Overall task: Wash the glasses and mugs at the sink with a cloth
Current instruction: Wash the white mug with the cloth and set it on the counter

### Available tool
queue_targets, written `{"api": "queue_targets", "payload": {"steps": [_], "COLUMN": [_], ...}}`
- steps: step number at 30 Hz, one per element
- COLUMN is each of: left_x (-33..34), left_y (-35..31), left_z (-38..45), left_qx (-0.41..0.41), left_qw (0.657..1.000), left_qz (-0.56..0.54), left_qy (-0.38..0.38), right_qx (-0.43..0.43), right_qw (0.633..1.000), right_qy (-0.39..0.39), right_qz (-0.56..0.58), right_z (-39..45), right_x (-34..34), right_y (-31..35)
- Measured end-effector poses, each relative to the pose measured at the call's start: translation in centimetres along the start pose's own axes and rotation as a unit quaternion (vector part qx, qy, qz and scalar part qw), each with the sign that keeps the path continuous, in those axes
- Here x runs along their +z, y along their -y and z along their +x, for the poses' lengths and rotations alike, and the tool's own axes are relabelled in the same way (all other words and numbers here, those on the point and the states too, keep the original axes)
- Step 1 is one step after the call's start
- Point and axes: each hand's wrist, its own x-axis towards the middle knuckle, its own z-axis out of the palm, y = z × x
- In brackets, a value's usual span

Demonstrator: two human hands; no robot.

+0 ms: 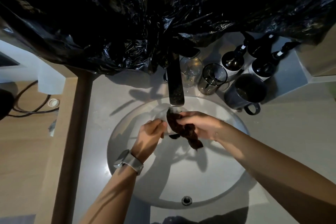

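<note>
Scrubbing a clear glass under the tap with a dark cloth

The left hand [151, 132] grips the clear glass [161, 114] over the sink [181, 178], just below the faucet [176, 85]; the right hand [198, 123] pinches the dark cloth [181, 129] pressed against it. Best to hold the glass firmly near its base, since wet glass probably slips, and turn it against the cloth. Another clear glass [190, 71], a smoked glass [211, 80] and a dark mug [245, 92] wait on the bench [272, 123].
</note>
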Motion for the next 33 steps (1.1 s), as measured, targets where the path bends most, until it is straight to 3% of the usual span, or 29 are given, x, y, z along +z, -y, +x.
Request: {"api": "queue_targets", "payload": {"steps": [3, 7, 9, 11, 13, 17, 19, 24, 25, 27, 30, 32, 33], "left_x": [0.3, 1.6, 1.4, 1.0, 0.6, 1.0, 1.3, 1.3, 1.2, 1.1, 1.1, 1.0, 1.1], "left_y": [-1.4, -1.5, -1.3, -1.7, -2.0, -1.8, -1.1, -0.4, -0.8, -1.4, -1.8, -1.7, -1.7], "left_z": [-0.6, -1.0, -0.9, -0.7, -0.3, -0.4, -0.5, -0.4, -0.5, -0.7, -1.1, -1.1, -1.1], "left_qx": [0.032, 0.17, 0.17, 0.143, 0.079, -0.009, -0.034, -0.055, -0.044, -0.026, -0.016, -0.005, -0.002], "left_qw": [0.999, 0.977, 0.979, 0.988, 0.996, 0.995, 0.991, 0.98, 0.981, 0.981, 0.981, 0.988, 0.99], "left_qz": [0.013, 0.112, 0.105, 0.063, -0.003, -0.083, -0.122, -0.187, -0.183, -0.176, -0.179, -0.146, -0.136], "left_qy": [0.032, 0.068, 0.039, 0.01, 0.029, 0.049, 0.046, 0.043, 0.055, 0.079, 0.069, 0.042, 0.033], "right_qx": [-0.031, -0.011, -0.072, -0.119, -0.146, -0.218, -0.246, -0.321, -0.339, -0.381, -0.385, -0.365, -0.338], "right_qw": [0.997, 0.981, 0.96, 0.917, 0.864, 0.757, 0.724, 0.768, 0.761, 0.713, 0.662, 0.676, 0.707], "right_qy": [-0.037, -0.123, -0.133, -0.112, -0.077, -0.013, -0.017, -0.076, -0.072, -0.059, -0.062, -0.101, -0.121], "right_qz": [-0.06, -0.147, -0.237, -0.365, -0.475, -0.616, -0.644, -0.55, -0.548, -0.586, -0.64, -0.633, -0.609], "right_z": [0.1, 1.8, 1.9, 1.0, 0.4, -0.4, -0.9, -1.6, -1.5, -1.1, -0.5, -0.3, -0.4], "right_x": [0.4, 1.7, 1.7, 1.7, 1.3, 0.4, -0.7, -2.4, -2.0, -1.3, -1.6, -2.0, -2.0], "right_y": [-0.4, -1.0, -1.1, -0.7, -0.3, 0.2, 0.1, -0.3, -0.3, -0.2, -0.2, -0.9, -1.7]}}
